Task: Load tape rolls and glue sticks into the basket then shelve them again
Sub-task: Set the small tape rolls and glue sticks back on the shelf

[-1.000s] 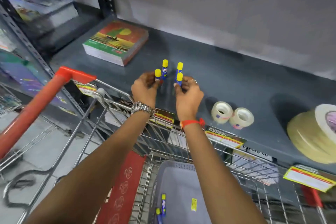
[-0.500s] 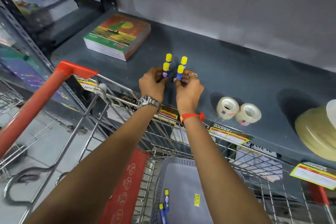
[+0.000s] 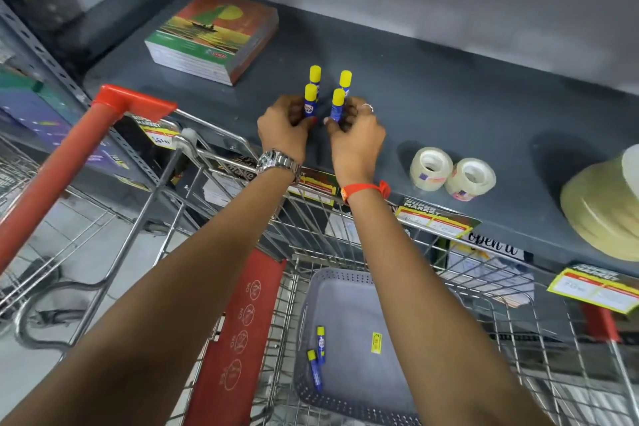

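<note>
Both hands, left hand [image 3: 284, 130] and right hand [image 3: 356, 137], are each pinching an upright glue stick [image 3: 310, 102] on the shelf [image 3: 449, 107] while I am watching two more lying in the basket [image 3: 349, 401].

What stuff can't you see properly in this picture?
- Bottoms of the front glue sticks, head view: hidden by the left hand and right hand, so whether they touch the shelf is unclear.
- Big tape roll: cut off by the right edge.
- Price tags: print too blurred to read.
- Basket: its right part hidden by the right forearm.
</note>
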Action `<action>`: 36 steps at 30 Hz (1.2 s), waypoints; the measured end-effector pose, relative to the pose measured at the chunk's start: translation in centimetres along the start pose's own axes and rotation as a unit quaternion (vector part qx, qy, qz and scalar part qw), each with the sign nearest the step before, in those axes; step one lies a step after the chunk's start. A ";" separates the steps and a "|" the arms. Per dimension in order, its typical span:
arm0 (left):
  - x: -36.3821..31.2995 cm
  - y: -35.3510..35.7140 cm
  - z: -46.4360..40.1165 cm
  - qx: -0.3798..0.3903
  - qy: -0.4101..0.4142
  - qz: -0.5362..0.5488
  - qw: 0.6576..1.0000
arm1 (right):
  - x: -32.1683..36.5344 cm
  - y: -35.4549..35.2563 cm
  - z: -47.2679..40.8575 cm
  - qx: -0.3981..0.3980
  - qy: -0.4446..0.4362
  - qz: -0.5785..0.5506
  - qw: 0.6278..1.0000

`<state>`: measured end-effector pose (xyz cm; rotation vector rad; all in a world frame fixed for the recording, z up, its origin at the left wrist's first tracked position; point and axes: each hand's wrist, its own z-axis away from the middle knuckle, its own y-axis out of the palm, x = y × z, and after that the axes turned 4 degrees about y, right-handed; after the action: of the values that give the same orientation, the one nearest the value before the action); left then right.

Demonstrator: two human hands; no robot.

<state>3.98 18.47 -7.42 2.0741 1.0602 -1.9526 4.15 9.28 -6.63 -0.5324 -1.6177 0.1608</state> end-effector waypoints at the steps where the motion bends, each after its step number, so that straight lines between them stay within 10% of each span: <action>1: 0.1 -0.1 0.1 0.003 0.000 0.007 1.000 | 0.0 -0.3 0.2 -0.007 -0.007 0.001 1.000; 8: 0.2 -1.7 7.2 -0.095 0.186 0.024 0.978 | -2.4 -3.9 8.5 -0.148 -0.113 -0.107 0.977; 12: 4.5 -0.7 15.7 0.042 0.284 -0.034 0.957 | -11.9 -5.0 15.5 -0.049 -0.043 -0.024 0.998; 15: 9.4 0.3 21.4 0.218 0.132 -0.153 0.955 | -20.3 -5.4 19.9 0.107 0.118 0.099 0.982; 19: 15.2 2.0 27.6 0.419 -0.130 -0.336 0.833 | -26.6 -5.4 22.7 0.273 0.233 0.227 0.906; 25: 19.4 4.5 33.2 0.340 -0.406 -0.323 0.785 | -29.7 -2.7 22.2 0.368 0.217 0.258 0.867; 36: 21.6 7.2 33.8 0.239 -0.433 -0.343 0.799 | -30.4 -0.1 22.1 0.370 0.214 0.326 0.843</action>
<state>-21.90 4.51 -35.60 0.5717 1.2108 -3.2624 -16.42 0.76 -36.93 -0.4406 -0.7777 1.0588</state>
